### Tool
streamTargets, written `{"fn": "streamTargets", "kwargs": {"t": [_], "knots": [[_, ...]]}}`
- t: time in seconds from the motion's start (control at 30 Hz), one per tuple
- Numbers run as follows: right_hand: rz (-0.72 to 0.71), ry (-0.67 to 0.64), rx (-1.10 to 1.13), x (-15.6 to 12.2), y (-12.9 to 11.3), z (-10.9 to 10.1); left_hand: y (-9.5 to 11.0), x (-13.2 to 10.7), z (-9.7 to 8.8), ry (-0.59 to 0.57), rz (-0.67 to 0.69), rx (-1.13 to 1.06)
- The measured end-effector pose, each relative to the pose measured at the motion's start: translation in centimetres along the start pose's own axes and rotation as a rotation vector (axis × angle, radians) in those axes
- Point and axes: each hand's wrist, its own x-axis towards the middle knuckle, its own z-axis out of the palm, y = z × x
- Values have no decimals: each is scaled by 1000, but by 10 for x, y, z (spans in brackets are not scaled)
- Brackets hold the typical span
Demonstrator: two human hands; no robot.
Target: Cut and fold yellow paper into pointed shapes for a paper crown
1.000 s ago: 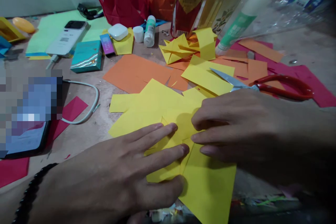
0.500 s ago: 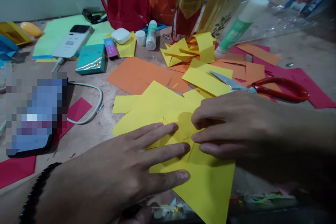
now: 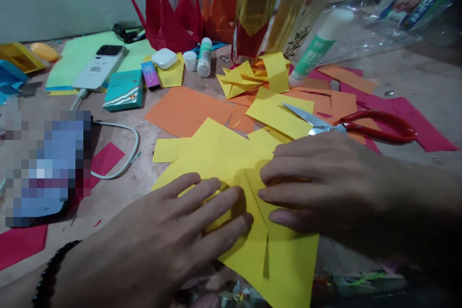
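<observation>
Under both hands lies a folded sheet of yellow paper (image 3: pixel 288 269), with a raised crease and a narrow slit between the hands. My left hand (image 3: pixel 187 221) rests on its left part, fingers stretched and a little bent. At the right part, my right hand (image 3: pixel 306 187) has its fingers curled close together, fingertips against the paper; whether an edge is pinched there is partly hidden. Red-handled scissors (image 3: pixel 378 125) lie just beyond the right hand, blades over a smaller yellow piece (image 3: pixel 267 106).
Orange paper (image 3: pixel 187 108) and pink scraps (image 3: pixel 426 120) lie behind. A large glue stick (image 3: pixel 317 50), bottles (image 3: pixel 254 9) and a red paper crown (image 3: pixel 166 24) stand at the back. On the left are a phone (image 3: pixel 54 168), its cable (image 3: pixel 135 139) and a teal box (image 3: pixel 124 89).
My left fingers have drawn back slightly and bent, and a crease now stands up in the yellow paper. The right hand stays almost in place. The view has shifted slightly.
</observation>
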Motion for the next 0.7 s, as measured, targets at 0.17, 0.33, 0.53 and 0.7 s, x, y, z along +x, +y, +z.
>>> {"fn": "streamTargets", "kwargs": {"t": [0.17,0.33,0.53,0.7], "knots": [[31,8,70,-4,-5,-5,0,-1,1,29,-111,-2],[349,-147,211,3,-15,-1,-4,0,7,51,-24,207],[571,-103,220,5,-10,10,-4,0,2,90,-59,72],[543,-56,176,-2,-3,14,-9,-1,2,80,-20,80]]}}
